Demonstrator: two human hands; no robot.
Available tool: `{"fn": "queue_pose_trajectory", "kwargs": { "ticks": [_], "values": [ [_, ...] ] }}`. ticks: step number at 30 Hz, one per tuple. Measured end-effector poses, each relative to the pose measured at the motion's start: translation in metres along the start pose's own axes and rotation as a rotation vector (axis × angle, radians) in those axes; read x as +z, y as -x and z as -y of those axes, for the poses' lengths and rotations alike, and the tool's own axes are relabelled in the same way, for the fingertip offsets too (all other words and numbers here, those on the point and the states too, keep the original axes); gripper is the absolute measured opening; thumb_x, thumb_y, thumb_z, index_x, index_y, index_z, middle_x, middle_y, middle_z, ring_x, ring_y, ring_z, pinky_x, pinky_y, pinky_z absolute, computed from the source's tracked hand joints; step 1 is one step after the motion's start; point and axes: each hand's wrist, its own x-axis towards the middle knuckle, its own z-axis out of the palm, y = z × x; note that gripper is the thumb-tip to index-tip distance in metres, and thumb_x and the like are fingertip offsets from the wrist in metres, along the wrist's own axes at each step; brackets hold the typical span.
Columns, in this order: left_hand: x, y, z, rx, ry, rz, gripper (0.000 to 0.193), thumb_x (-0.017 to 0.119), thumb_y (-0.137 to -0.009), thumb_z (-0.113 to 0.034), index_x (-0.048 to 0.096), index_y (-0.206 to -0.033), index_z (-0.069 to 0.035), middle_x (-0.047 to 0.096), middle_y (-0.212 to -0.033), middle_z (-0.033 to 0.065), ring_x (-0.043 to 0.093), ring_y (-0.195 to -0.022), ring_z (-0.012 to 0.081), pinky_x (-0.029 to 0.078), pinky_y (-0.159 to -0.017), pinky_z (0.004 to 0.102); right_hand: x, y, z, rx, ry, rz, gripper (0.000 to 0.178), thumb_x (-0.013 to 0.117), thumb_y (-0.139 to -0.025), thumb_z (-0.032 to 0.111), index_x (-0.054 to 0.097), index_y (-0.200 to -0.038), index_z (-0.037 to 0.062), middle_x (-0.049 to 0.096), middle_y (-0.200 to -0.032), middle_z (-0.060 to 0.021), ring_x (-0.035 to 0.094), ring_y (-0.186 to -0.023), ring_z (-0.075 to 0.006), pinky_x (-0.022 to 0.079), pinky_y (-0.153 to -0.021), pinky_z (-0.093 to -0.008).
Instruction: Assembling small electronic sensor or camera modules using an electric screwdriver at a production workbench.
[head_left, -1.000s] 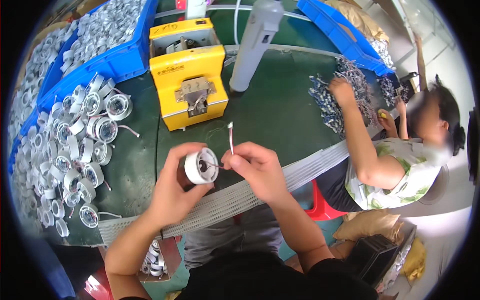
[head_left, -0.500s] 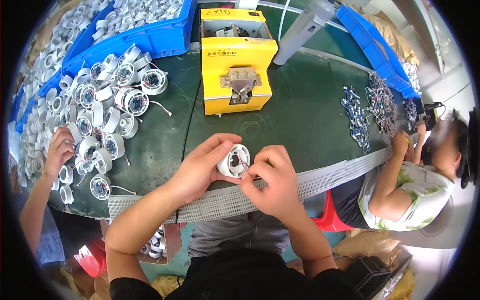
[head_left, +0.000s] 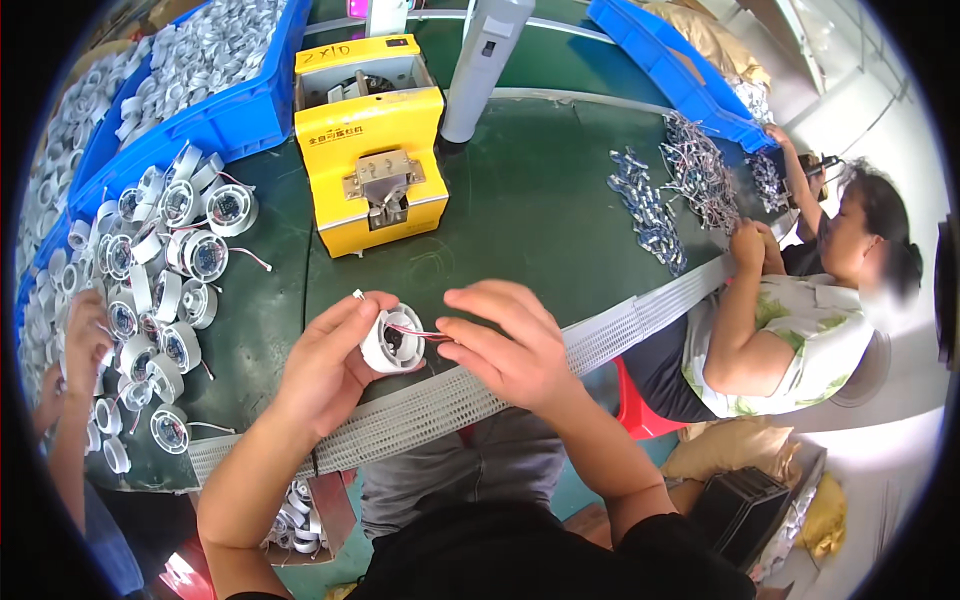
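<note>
My left hand (head_left: 335, 355) holds a round white plastic housing (head_left: 372, 350) between thumb and fingers, its open face turned to the right. Dark inner parts show within its ring. From it, thin red and white wires (head_left: 420, 333) run across to my right hand (head_left: 510, 345), where thumb and a finger close on them while the index finger stretches out above. By my left thumb a small white connector (head_left: 359, 294) sticks up. Both hands are over the near edge of the green table (head_left: 520, 190). The wire ends are hidden in my right fingers.
A yellow machine (head_left: 375, 205) stands beyond my hands, beside a grey post (head_left: 488, 70). White housings (head_left: 180, 345) with wires pile up at left, before blue bins (head_left: 215, 135). Small wired boards (head_left: 645, 215) lie at right. Co-workers are on both sides.
The view has shifted, so the table things sit further left. My right hand has drawn away from the housing, stretching the wires, and its index finger has lifted.
</note>
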Motion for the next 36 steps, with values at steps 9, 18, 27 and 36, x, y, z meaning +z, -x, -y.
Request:
{"fn": "queue_pose_trajectory", "kwargs": {
  "ticks": [9,18,27,36],
  "values": [
    [0.002,-0.005,0.011,0.206,0.108,0.206,0.031,0.053,-0.098,-0.011,0.055,-0.128,-0.003,0.042,-0.147,0.0129,0.041,-0.134,0.0225,0.035,-0.11,0.0397,0.037,0.013,0.028,0.908,-1.096,-0.143,0.027,0.071,-0.082,-0.007,0.066,-0.109,-0.002,0.068,-0.088,-0.0079,0.063,-0.07,-0.0107,0.051,-0.057,-0.0213],
    [0.008,0.003,0.013,0.262,0.02,0.229,0.036,0.051,-0.098,-0.017,0.048,-0.13,-0.001,0.037,-0.15,0.0177,0.038,-0.137,0.0282,0.031,-0.112,0.0435,0.039,0.007,0.028,0.549,-0.59,-0.138,0.021,0.073,-0.079,-0.006,0.072,-0.1,-0.001,0.068,-0.093,-0.0102,0.063,-0.076,-0.0123,0.05,-0.063,-0.0231],
    [0.007,0.007,0.013,0.289,0.064,0.319,0.04,0.041,-0.102,-0.011,0.04,-0.141,-0.001,0.038,-0.148,0.0119,0.039,-0.134,0.0201,0.028,-0.112,0.0366,0.031,0.002,0.034,0.493,-0.418,-0.095,0.028,0.081,-0.073,-0.001,0.072,-0.099,0.0025,0.058,-0.103,-0.0096,0.061,-0.085,-0.0164,0.05,-0.071,-0.0271],
    [0.012,0.006,0.008,0.117,-0.415,0.065,0.057,0.061,-0.094,-0.008,0.035,-0.145,-0.003,0.054,-0.127,0.0066,0.054,-0.112,0.0123,0.053,-0.089,0.0291,0.04,0.003,0.009,0.64,-0.601,-0.037,0.031,0.077,-0.077,0.0,0.064,-0.106,-0.0005,0.066,-0.098,-0.0099,0.063,-0.087,-0.0167,0.052,-0.076,-0.029]
  ]
}}
